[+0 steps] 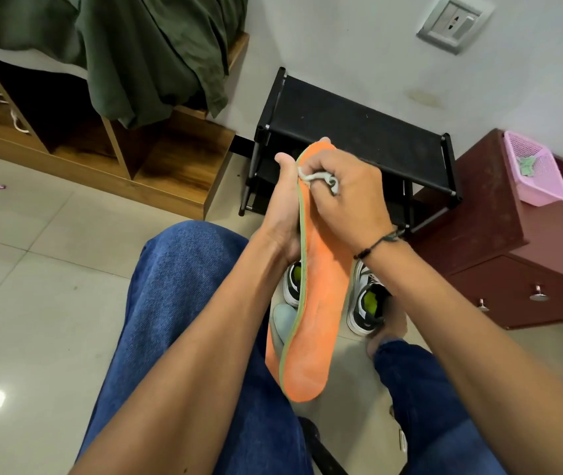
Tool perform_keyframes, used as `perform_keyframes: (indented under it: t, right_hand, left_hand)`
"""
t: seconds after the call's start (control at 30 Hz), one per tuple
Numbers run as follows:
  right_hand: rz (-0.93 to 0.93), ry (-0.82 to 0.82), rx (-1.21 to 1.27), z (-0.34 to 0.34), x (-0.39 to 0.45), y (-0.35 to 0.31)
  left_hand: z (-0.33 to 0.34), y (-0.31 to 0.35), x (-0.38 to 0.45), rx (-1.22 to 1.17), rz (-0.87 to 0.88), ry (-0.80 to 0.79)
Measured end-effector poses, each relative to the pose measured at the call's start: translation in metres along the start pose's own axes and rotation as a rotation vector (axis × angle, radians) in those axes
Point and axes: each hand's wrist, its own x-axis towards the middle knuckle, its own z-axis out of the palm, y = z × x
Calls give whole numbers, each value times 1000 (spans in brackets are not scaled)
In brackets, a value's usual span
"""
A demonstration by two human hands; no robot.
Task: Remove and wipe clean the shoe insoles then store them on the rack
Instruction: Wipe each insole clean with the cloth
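Note:
An orange insole (321, 303) with a green edge stands almost upright in front of me, toe end up. My left hand (282, 207) holds it from behind, thumb at the top rim. My right hand (345, 197) presses a small whitish cloth (321, 178) against the insole's upper front. Under the insole, on the floor, stand two black-and-white shoes (367, 303) with yellow-green lining, the left one (293, 281) mostly hidden. A pale blue-grey insole (283, 322) lies beside them. The black shoe rack (352, 132) stands against the wall just beyond my hands.
A dark red drawer cabinet (513, 241) with a pink basket (533, 169) on top stands right of the rack. A wooden bed frame (177, 166) with green bedding lies at the left. My jeans-clad legs (184, 303) fill the lower view. Tiled floor spreads to the left.

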Motion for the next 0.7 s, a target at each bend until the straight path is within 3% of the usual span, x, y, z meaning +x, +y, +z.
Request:
perform_keyframes:
  t: [0.2,0.33,0.5,0.7]
  right_hand:
    - [85,-87,157,-6,-31,-10]
    - [95,-200,152,-29,-26,-1]
    - [58,102,-68,-40,19,15]
    - [-104,17,-333,-16,22,24]
  left_hand:
    - [-4,0,-3,-93,8,-87]
    - [5,-3,-6,-84,-49,-55]
    - [15,-7,-6,-112,-46,-90]
    - [13,-10,-2,-108,7,-75]
